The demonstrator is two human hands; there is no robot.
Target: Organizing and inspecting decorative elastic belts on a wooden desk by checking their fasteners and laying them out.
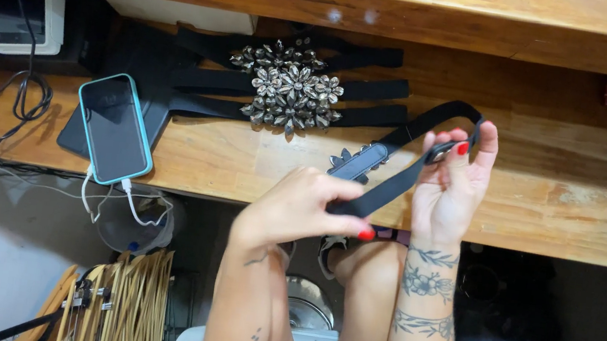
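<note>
In the head view, a black strap (397,171) is held up over the front edge of the wooden surface (574,190), right of the frame's centre. Its long axis runs diagonally, from lower left at the left hand (298,209) up to the right, where it loops over and comes back down to the right hand (454,182). The left hand's fingers (347,227) are pressed together on the strap's lower end, pinched between thumb and fingertips. The right hand is raised with the palm toward the camera; its thumb and fingers (459,148) are closed in a pinch on the strap's far end, where a small buckle-like piece seems to sit, though this is too small to be told surely. The remaining right fingers are stood upright and slightly spread. Both hands are touching the strap, so neither is nearer; the loop lies up and between them, nearer the right. A grey plate (359,162) with small jewels is seen just behind the strap's middle.

Further back, at upper centre, a jewelled piece (290,91) is laid on several black bands (365,89). At left centre a phone (115,128) in a teal case is rested on a dark pad, with a white cable (131,202) hung from it. A bundle of pale sticks (129,304) is seen at lower left.
</note>
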